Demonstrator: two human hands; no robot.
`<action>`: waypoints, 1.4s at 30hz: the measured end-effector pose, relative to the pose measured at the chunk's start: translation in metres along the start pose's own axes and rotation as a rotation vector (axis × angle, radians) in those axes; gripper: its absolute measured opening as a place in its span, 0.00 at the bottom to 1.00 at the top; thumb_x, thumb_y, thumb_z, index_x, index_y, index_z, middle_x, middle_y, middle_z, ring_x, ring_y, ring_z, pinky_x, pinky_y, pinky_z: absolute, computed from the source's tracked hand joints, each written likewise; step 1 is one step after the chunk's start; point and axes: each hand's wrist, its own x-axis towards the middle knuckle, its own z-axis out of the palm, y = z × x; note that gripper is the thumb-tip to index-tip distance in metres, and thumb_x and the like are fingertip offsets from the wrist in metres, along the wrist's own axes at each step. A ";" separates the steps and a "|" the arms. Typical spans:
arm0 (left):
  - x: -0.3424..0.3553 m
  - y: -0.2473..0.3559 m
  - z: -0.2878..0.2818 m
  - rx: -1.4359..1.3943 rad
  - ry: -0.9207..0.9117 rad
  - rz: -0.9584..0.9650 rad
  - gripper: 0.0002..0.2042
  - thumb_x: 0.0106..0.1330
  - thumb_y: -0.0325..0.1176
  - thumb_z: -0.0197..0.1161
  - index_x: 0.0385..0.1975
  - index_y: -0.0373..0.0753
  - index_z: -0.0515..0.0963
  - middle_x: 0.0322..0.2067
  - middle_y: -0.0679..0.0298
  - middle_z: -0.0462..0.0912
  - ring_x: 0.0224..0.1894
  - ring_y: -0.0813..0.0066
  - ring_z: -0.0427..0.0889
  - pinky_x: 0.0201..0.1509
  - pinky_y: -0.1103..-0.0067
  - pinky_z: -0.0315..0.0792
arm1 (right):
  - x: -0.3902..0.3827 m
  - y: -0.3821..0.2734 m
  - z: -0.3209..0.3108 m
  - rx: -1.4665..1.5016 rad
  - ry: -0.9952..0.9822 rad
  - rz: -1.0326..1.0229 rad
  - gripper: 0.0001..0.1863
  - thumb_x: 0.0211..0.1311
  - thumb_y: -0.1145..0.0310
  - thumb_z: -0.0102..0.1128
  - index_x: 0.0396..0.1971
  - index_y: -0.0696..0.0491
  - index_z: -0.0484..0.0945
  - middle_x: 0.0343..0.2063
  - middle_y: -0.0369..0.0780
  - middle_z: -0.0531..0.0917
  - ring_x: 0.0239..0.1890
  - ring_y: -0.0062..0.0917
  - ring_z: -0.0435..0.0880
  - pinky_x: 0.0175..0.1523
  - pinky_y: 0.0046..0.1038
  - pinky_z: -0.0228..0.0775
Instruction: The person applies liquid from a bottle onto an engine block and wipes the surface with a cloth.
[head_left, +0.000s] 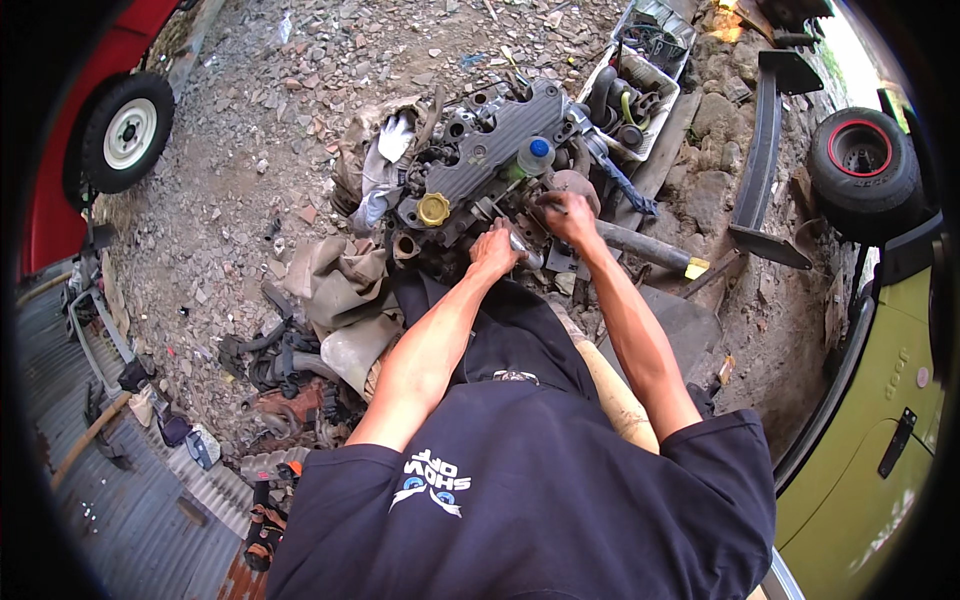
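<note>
An engine (pixel 490 145) sits at upper centre of the frame, amid stony ground (pixel 240 190). The left hand (pixel 494 250) bends its fingers at the engine's near side; the right hand (pixel 570 218) curls beside a rounded rusty part (pixel 576 184). Whether either grip holds anything cannot be told. Steady left fingers and small right-hand movements seem wise: a blue-capped bottle (pixel 533 157) crowds them above, a grey pipe (pixel 650 246) at right.
</note>
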 end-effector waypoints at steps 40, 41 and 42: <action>0.006 0.000 -0.004 0.017 -0.066 0.013 0.44 0.51 0.48 0.73 0.65 0.35 0.58 0.67 0.52 0.61 0.60 0.53 0.72 0.58 0.63 0.72 | 0.031 0.013 -0.009 0.087 -0.176 0.058 0.11 0.54 0.59 0.60 0.37 0.37 0.87 0.39 0.40 0.86 0.41 0.34 0.86 0.48 0.32 0.78; 0.004 -0.006 -0.008 0.014 -0.090 -0.020 0.44 0.51 0.48 0.73 0.65 0.35 0.58 0.67 0.52 0.61 0.60 0.53 0.73 0.58 0.63 0.72 | 0.032 -0.003 -0.025 0.106 -0.201 0.171 0.12 0.54 0.61 0.59 0.38 0.37 0.86 0.39 0.40 0.86 0.41 0.34 0.86 0.48 0.32 0.78; 0.007 -0.009 -0.014 0.012 -0.111 -0.042 0.44 0.51 0.48 0.73 0.65 0.35 0.58 0.66 0.52 0.62 0.60 0.53 0.73 0.58 0.63 0.72 | 0.020 -0.044 -0.031 -0.026 -0.113 0.172 0.14 0.54 0.65 0.56 0.39 0.37 0.86 0.40 0.40 0.86 0.42 0.34 0.86 0.48 0.32 0.78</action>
